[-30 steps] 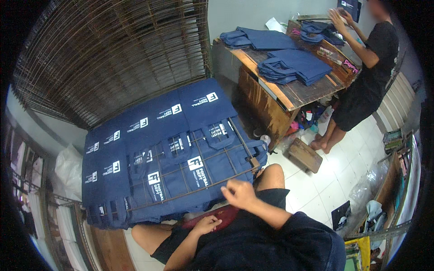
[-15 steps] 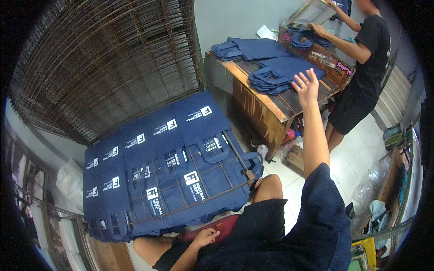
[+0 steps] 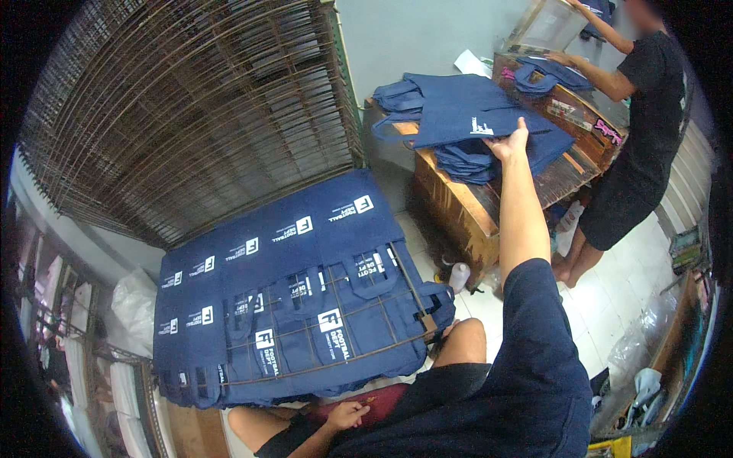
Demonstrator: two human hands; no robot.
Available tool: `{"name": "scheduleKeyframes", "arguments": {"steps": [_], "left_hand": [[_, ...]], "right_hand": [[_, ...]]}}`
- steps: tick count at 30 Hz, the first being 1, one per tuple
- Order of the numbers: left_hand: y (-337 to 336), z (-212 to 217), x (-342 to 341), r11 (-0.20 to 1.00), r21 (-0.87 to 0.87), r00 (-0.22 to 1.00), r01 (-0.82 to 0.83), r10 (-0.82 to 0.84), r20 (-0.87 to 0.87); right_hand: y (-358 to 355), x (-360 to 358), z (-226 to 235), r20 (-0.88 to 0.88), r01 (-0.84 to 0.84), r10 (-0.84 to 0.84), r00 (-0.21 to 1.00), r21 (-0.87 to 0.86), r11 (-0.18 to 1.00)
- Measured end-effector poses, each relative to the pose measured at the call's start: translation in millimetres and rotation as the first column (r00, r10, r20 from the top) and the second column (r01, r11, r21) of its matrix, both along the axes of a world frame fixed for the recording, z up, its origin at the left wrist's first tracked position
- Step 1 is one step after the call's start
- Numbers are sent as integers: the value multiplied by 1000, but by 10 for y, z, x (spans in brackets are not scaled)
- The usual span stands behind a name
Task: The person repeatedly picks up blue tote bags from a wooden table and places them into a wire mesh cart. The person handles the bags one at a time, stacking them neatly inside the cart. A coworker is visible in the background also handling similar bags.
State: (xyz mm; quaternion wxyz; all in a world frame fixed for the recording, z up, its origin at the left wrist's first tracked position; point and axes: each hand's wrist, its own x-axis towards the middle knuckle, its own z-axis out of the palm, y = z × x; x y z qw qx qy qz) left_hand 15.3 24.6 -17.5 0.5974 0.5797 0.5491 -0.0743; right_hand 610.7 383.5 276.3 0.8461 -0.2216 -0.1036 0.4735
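Observation:
My right hand [image 3: 510,143] reaches out over the wooden table and grips the edge of a navy tote bag [image 3: 450,111] with a white print. The bag hangs partly lifted above a stack of navy tote bags [image 3: 551,149]. My left hand [image 3: 347,414] lies in my lap by a dark red cloth [image 3: 382,402], its fingers loosely curled and nothing visible in them. Before me, printed navy tote bags [image 3: 282,202] lie spread in rows on a low drying rack, with a wire rack frame [image 3: 385,345] over the nearer ones.
Stacked wire racks [image 3: 206,99] tilt up behind the spread bags. A co-worker [image 3: 649,114] stands at the wooden table [image 3: 458,221], holding a framed screen [image 3: 548,27] above another navy bag [image 3: 551,74]. A white bottle [image 3: 459,276] is on the floor beside the table.
My right hand has gone from open above the table to gripping a tote bag, which is now lifted off the table. My left hand stays in my lap. The view has shifted slightly.

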Motion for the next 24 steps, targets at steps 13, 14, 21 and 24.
{"name": "scheduleKeyframes", "arguments": {"steps": [13, 14, 21, 24], "left_hand": [[-276, 44, 96, 877, 476, 993, -65, 9, 121], [-185, 319, 224, 867, 478, 975, -143, 39, 221], [544, 1575, 516, 462, 640, 734, -614, 36, 678], [863, 1660, 378, 533, 485, 601, -694, 57, 797]], "right_hand": [[-311, -527, 1026, 817, 408, -181, 547, -72, 910], [-453, -375, 1273, 868, 251, -25, 497, -116, 961], [-1709, -2295, 1946, 959, -148, 235, 157, -212, 966], [-2115, -3076, 1908, 877, -232, 478, 37, -458, 858]]}}
